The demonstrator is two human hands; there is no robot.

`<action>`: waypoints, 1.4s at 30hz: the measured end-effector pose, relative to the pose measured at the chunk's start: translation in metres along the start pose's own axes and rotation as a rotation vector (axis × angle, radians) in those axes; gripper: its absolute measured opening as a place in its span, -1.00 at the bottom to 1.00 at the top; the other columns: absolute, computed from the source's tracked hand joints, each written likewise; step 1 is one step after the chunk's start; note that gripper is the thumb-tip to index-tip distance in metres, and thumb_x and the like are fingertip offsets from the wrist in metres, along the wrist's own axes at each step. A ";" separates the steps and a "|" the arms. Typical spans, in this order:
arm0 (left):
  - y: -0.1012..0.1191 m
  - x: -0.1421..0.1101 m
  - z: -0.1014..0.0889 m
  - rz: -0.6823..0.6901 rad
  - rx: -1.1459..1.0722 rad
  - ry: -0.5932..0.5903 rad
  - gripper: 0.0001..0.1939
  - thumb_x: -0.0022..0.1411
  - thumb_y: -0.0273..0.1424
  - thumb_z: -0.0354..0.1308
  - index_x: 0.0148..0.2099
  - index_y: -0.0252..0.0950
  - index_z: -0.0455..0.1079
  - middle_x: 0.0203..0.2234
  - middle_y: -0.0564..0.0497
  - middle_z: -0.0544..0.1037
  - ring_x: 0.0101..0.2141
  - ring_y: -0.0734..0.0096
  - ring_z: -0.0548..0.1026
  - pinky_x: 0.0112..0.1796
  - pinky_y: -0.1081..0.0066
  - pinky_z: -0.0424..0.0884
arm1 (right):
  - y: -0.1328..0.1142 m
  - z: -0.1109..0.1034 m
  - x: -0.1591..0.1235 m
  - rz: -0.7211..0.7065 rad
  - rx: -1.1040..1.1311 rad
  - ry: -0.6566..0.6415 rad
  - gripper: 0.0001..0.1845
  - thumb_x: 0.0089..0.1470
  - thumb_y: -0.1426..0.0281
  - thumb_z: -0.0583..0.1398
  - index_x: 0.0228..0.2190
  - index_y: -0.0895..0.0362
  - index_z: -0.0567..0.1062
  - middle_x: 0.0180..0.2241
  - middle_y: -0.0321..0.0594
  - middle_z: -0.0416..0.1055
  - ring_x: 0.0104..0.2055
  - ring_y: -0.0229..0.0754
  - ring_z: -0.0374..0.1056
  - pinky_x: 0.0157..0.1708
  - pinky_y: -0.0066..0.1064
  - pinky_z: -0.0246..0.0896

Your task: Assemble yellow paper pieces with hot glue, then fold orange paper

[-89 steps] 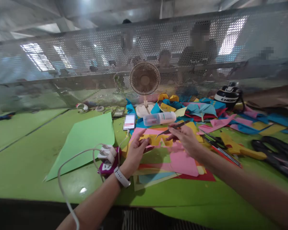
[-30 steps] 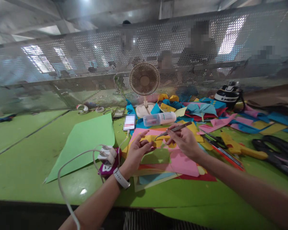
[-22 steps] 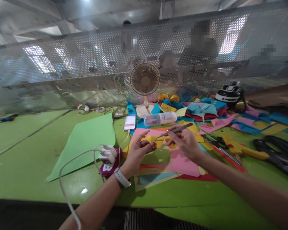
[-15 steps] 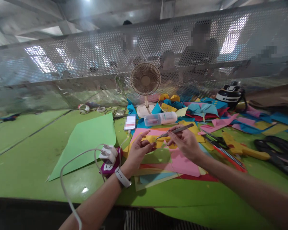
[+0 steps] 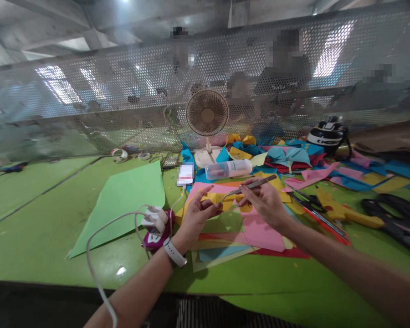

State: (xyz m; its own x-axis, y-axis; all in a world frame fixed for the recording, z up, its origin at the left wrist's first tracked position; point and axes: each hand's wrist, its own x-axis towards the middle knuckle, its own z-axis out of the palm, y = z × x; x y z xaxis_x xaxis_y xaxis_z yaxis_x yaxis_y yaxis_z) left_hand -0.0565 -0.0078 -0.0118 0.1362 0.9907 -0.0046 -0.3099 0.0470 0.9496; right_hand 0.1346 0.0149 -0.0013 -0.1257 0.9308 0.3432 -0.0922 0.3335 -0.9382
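My right hand (image 5: 264,200) pinches a pair of grey metal tweezers (image 5: 258,182), held at a slant with the bent tip pointing left. That tip hovers at the fingertips of my left hand (image 5: 200,212), whose thumb and index finger are pressed together; what lies between them is too small to make out. Yellow paper (image 5: 210,197) shows just behind those fingertips. Beneath both hands lie sheets of coloured paper, a pink one (image 5: 263,232) among them. A white watch (image 5: 175,252) is on my left wrist.
A small fan (image 5: 207,114), a clear bottle (image 5: 228,169) and a phone (image 5: 185,174) stand or lie behind my hands. Green paper (image 5: 123,200) and a charger (image 5: 154,219) with cables are at left. Yellow pliers-like tool (image 5: 348,214) and black scissors (image 5: 392,223) lie at right.
My right hand and the tweezers have shifted very slightly. The left hand keeps its pinch in the same place.
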 end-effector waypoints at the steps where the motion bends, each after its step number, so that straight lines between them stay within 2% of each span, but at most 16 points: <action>1: 0.000 0.000 0.000 -0.003 0.000 0.001 -0.26 -0.06 -0.43 0.38 0.17 -0.27 0.19 -0.59 0.23 0.33 -0.48 0.57 0.39 -0.24 0.40 0.40 | 0.000 0.000 0.000 0.006 -0.001 0.001 -0.64 0.04 0.14 0.23 -0.31 0.13 0.27 -0.42 -0.21 0.52 -0.58 -0.24 0.45 -0.57 -0.43 0.36; 7: -0.001 0.001 -0.001 -0.001 0.019 -0.006 -0.25 -0.05 -0.44 0.38 0.18 -0.29 0.18 -0.61 0.25 0.28 -0.52 0.62 0.35 -0.27 0.43 0.41 | -0.001 0.000 0.000 0.011 -0.035 0.000 -0.58 0.01 0.07 0.22 -0.30 0.13 0.26 -0.43 -0.19 0.53 -0.59 -0.20 0.46 -0.57 -0.41 0.36; 15: 0.000 0.001 0.000 0.001 0.036 0.001 -0.25 -0.04 -0.43 0.38 0.19 -0.30 0.17 -0.62 0.26 0.25 -0.51 0.61 0.35 -0.26 0.43 0.41 | 0.001 0.000 0.000 0.012 -0.022 -0.006 -0.60 0.02 0.11 0.22 -0.28 0.14 0.25 -0.45 -0.20 0.52 -0.58 -0.20 0.46 -0.58 -0.43 0.33; 22: 0.001 0.000 0.001 0.004 0.019 0.013 -0.25 -0.07 -0.39 0.39 0.17 -0.26 0.21 -0.59 0.22 0.33 -0.49 0.57 0.37 -0.27 0.42 0.39 | 0.001 0.001 -0.001 0.009 -0.018 0.002 -0.59 0.02 0.11 0.23 -0.29 0.14 0.25 -0.44 -0.19 0.51 -0.59 -0.21 0.45 -0.58 -0.42 0.34; 32: -0.001 0.001 -0.001 0.007 0.052 0.016 -0.24 -0.07 -0.40 0.39 0.18 -0.26 0.21 -0.62 0.25 0.28 -0.51 0.59 0.34 -0.29 0.44 0.37 | 0.001 0.001 -0.003 -0.006 -0.041 -0.006 -0.58 -0.01 0.10 0.25 -0.30 0.14 0.28 -0.43 -0.20 0.50 -0.57 -0.20 0.46 -0.57 -0.41 0.36; 37: -0.002 0.003 -0.004 0.005 0.051 0.020 -0.26 -0.06 -0.40 0.38 0.18 -0.25 0.20 -0.59 0.23 0.31 -0.49 0.59 0.36 -0.28 0.46 0.37 | -0.007 -0.002 -0.003 -0.043 -0.047 0.050 -0.65 0.01 0.14 0.25 -0.33 0.13 0.32 -0.46 -0.27 0.46 -0.56 -0.22 0.45 -0.58 -0.42 0.36; 42: -0.002 0.003 -0.006 -0.015 0.012 0.066 -0.29 -0.07 -0.41 0.38 0.15 -0.23 0.25 -0.56 0.21 0.33 -0.43 0.56 0.41 -0.19 0.39 0.40 | -0.015 -0.015 0.002 -0.077 -0.022 0.111 -0.70 0.02 0.19 0.25 -0.32 0.12 0.34 -0.54 -0.33 0.44 -0.57 -0.23 0.44 -0.59 -0.44 0.32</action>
State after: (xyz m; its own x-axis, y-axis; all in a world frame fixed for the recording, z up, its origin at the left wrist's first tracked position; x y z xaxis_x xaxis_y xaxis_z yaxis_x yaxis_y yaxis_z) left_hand -0.0609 -0.0037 -0.0156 0.0783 0.9961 -0.0395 -0.2970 0.0611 0.9529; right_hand 0.1506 0.0139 0.0131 -0.0085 0.9126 0.4087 -0.0756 0.4069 -0.9103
